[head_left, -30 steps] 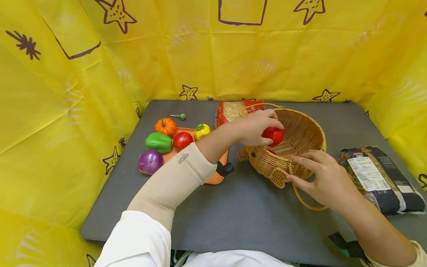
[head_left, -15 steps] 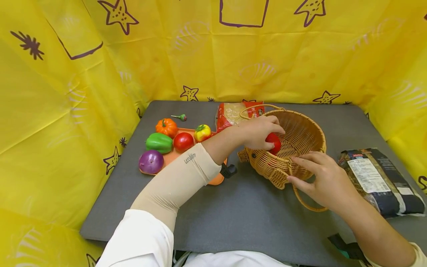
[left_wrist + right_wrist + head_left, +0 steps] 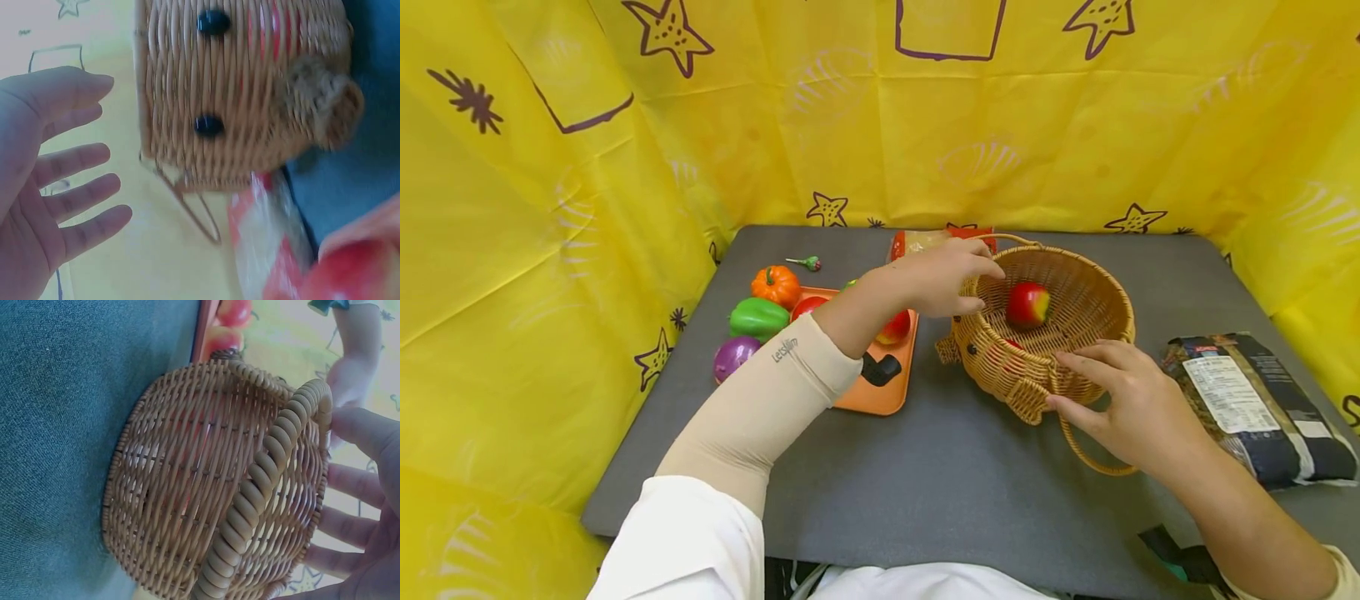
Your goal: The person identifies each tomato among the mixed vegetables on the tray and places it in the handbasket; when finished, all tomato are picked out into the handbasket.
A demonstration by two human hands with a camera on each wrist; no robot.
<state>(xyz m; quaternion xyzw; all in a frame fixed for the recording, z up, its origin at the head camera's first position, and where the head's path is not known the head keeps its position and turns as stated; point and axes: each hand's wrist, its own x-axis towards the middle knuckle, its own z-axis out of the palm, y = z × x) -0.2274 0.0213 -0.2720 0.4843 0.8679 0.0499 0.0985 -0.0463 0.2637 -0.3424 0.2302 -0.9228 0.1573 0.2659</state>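
My left hand [image 3: 951, 279] hovers at the left rim of the wicker basket [image 3: 1082, 258], fingers spread and holding nothing, as the left wrist view also shows. A red and yellow toy apple [image 3: 1027, 305] lies inside on the basket's floor. Another red thing shows through the weave at the front. My right hand [image 3: 1123, 400] rests against the near right rim with its fingers fairly straight, the thumb beside the foot of the thick handle [image 3: 250, 494]. Left of the basket is an orange tray [image 3: 880, 400], partly hidden by my left arm, bearing another red and yellow fruit [image 3: 893, 327].
A toy pumpkin [image 3: 776, 287], a green pepper [image 3: 760, 318], a purple vegetable [image 3: 735, 357] and a tomato [image 3: 809, 306] sit at the tray's left. Behind my left hand lies a red and clear packet [image 3: 917, 242]. A dark bag [image 3: 1232, 392] lies at right.
My left hand lowered the apple into the basket, let it go and drew back left over the rim. The apple now lies on the basket floor. My right hand has stayed put.
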